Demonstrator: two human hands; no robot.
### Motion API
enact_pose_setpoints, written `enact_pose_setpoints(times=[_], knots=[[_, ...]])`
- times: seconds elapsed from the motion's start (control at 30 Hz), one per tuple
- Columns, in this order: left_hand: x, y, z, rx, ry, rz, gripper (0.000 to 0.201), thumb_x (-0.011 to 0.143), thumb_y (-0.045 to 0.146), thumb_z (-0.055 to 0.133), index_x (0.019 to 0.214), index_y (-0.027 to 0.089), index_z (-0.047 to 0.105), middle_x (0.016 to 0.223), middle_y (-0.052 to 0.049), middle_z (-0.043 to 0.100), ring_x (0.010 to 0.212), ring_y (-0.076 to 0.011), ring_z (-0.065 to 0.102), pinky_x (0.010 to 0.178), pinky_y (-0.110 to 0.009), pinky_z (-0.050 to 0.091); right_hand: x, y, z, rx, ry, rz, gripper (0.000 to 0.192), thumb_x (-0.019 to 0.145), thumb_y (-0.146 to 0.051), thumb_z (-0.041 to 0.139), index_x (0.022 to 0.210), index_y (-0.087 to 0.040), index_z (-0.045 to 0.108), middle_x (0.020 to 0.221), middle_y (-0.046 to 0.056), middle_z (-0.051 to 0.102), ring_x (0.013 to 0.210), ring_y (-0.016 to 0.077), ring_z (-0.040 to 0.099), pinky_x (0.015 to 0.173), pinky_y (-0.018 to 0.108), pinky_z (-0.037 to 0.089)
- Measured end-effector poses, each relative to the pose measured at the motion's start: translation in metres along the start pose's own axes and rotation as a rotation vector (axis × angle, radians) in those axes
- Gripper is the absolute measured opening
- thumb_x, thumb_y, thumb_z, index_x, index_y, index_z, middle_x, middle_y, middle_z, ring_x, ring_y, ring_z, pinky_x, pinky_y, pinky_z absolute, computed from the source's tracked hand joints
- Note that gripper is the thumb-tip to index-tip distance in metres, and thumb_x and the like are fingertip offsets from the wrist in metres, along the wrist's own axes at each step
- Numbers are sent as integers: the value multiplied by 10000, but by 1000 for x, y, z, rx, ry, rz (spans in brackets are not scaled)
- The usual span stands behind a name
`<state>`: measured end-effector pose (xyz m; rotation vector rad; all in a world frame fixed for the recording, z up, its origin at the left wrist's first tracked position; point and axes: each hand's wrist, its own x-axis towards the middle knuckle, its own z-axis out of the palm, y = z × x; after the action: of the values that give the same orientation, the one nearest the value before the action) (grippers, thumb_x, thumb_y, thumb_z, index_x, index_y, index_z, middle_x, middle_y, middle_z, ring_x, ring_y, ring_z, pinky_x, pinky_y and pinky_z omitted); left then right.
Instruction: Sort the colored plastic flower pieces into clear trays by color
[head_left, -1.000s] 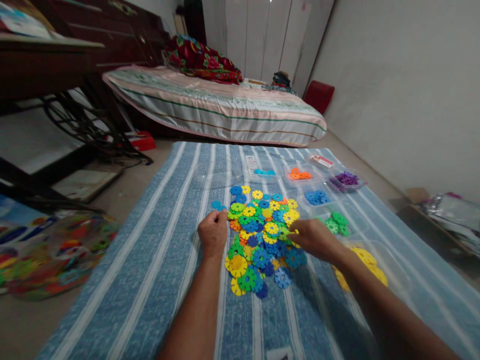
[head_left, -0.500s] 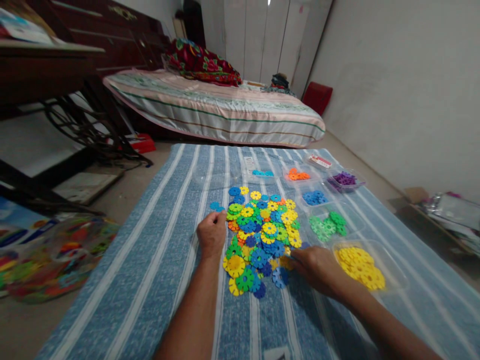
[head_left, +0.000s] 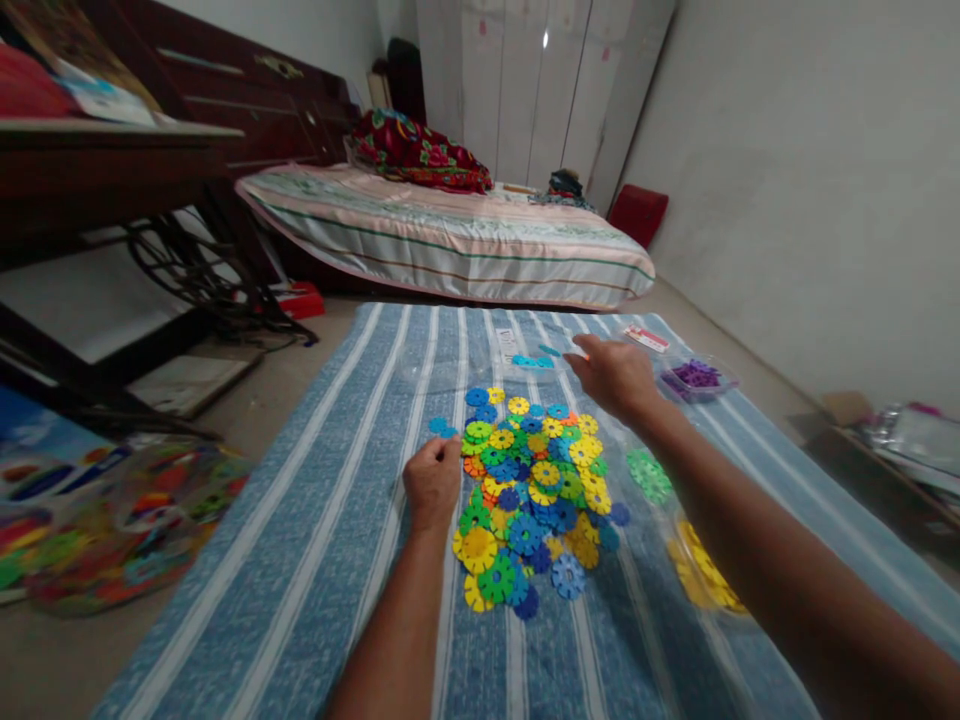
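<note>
The left hand (head_left: 433,480), curled shut, rests at the left edge of the pile of coloured discs (head_left: 534,490) on the striped mat (head_left: 300,560), steadying it. The right hand (head_left: 611,375) reaches over toward the far tray of light-blue discs (head_left: 534,360), its grip possibly pinching one; I cannot tell. Its forearm hides the green (head_left: 649,475) and yellow (head_left: 701,575) trays; purple discs (head_left: 696,375) sit beyond.

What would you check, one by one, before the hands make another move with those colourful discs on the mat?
1. Right hand reaches past the pile toward the far trays: ok.
2. Disc held in its fingers: cannot tell.
3. Left hand rests closed at the edge of the mixed disc pile: ok.
4. Purple tray visible, unblocked: ok.
5. Yellow tray partly hidden by the right arm: not ok.
</note>
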<state>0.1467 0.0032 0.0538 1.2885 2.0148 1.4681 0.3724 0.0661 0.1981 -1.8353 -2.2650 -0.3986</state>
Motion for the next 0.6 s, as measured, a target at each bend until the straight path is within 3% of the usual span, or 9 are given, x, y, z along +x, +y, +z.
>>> enact_pose_setpoints(times=[0.1, 0.4, 0.6], knots=[[0, 1, 1, -4, 0, -12, 350, 751, 463, 503, 515, 205, 488, 498, 46, 429, 541, -124, 435, 564, -248, 331, -10, 0, 0, -5, -56, -36, 336, 982, -393, 418, 1120, -204, 658, 917, 119, 732, 840, 255, 676, 646, 278, 368], [1, 1, 3, -1, -1, -3, 347, 761, 451, 509, 517, 204, 490, 496, 44, 447, 536, -126, 427, 567, -257, 329, -103, 25, 21, 8, -558, -183, 221, 940, -299, 510, 908, -205, 707, 822, 101, 734, 790, 232, 699, 622, 265, 375], [1, -2, 5, 6, 6, 9, 347, 767, 465, 510, 546, 199, 539, 495, 46, 429, 540, -128, 424, 565, -258, 329, -151, 20, 32, 19, -600, -184, 155, 893, -279, 589, 906, -183, 711, 818, 138, 736, 797, 284, 704, 680, 333, 458]])
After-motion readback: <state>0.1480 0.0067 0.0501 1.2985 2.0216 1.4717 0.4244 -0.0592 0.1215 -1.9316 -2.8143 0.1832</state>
